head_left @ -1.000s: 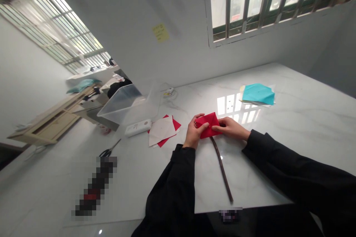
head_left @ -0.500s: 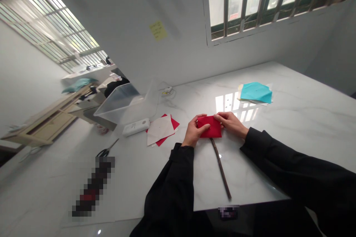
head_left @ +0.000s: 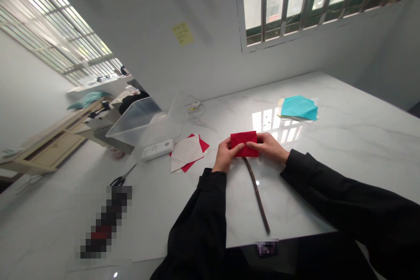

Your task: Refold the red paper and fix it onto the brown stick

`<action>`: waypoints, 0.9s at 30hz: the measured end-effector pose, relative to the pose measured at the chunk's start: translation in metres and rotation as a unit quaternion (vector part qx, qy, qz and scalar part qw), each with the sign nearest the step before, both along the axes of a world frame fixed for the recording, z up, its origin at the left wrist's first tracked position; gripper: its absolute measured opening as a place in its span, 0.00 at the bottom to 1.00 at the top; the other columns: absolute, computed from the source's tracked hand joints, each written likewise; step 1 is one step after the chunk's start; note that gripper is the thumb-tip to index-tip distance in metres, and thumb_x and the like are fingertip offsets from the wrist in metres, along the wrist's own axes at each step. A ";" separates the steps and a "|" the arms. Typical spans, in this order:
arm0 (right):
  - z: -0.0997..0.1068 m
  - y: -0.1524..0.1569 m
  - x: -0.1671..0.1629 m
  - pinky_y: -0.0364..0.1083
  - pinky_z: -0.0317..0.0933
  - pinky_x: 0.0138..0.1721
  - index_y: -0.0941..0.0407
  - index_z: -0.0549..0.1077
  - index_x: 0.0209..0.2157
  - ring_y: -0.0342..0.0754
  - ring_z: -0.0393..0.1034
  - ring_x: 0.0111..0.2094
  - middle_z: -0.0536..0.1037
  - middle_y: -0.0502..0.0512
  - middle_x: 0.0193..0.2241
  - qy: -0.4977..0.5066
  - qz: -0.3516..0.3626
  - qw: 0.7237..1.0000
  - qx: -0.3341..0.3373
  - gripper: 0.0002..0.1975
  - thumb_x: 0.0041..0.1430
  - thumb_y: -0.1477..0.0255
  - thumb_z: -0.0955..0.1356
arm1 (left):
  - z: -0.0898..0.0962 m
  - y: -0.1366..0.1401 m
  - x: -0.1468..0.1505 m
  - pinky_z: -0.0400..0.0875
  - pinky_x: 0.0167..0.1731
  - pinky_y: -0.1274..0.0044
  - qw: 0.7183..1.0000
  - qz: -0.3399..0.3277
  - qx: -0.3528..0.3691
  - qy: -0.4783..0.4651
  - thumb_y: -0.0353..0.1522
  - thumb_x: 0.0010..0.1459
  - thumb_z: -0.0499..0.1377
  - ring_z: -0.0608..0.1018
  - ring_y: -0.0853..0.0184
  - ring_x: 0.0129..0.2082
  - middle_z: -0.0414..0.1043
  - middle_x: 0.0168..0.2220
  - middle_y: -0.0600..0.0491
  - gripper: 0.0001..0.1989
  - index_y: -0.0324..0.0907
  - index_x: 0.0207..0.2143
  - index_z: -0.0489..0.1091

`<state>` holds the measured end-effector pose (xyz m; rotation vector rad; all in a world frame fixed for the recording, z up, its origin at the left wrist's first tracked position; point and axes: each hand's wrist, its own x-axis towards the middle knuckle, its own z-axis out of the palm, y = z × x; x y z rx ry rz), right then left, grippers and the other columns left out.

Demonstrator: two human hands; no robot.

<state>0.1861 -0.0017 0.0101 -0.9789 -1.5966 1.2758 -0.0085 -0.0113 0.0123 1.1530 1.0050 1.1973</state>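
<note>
The left hand [head_left: 225, 156] and right hand [head_left: 268, 146] both pinch the folded red paper [head_left: 243, 141], now squared into a flat rectangle where a second ago it showed a pointed flap. It lies on the white surface [head_left: 344, 148]. A dark stick [head_left: 257, 194] runs toward 5 o'clock; teal sheets [head_left: 299, 107] lie at 2 o'clock.

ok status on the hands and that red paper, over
Left hand and right hand both pinching the red paper, held just above the table. Dark stick lies beneath, toward the person. Nothing in the way.
</note>
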 end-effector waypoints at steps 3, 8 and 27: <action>0.001 0.004 0.002 0.46 0.69 0.33 0.59 0.81 0.43 0.49 0.75 0.32 0.83 0.57 0.36 0.002 0.016 1.000 0.002 0.22 0.59 0.55 0.72 | -0.001 0.001 0.000 0.77 0.44 0.70 1.000 0.010 0.005 0.000 0.38 0.46 0.75 0.83 0.61 0.39 0.83 0.42 0.45 0.25 0.37 0.46 0.78; -0.004 0.026 0.030 0.47 0.67 0.31 0.56 0.80 0.44 0.49 0.74 0.30 0.81 0.56 0.32 -0.100 -0.083 0.990 0.063 0.22 0.60 0.53 0.70 | -0.003 0.005 0.000 0.77 0.45 0.69 0.994 0.098 0.006 -0.050 0.38 0.44 0.76 0.83 0.61 0.38 0.83 0.41 0.46 0.24 0.37 0.42 0.78; -0.022 0.067 0.061 0.49 0.67 0.43 0.55 0.84 0.33 0.53 0.77 0.36 0.84 0.57 0.33 -0.277 -0.312 0.900 0.124 0.10 0.57 0.64 0.71 | -0.015 0.009 0.003 0.77 0.44 0.69 0.992 0.109 0.052 -0.032 0.39 0.44 0.75 0.82 0.62 0.37 0.83 0.39 0.47 0.23 0.37 0.41 0.78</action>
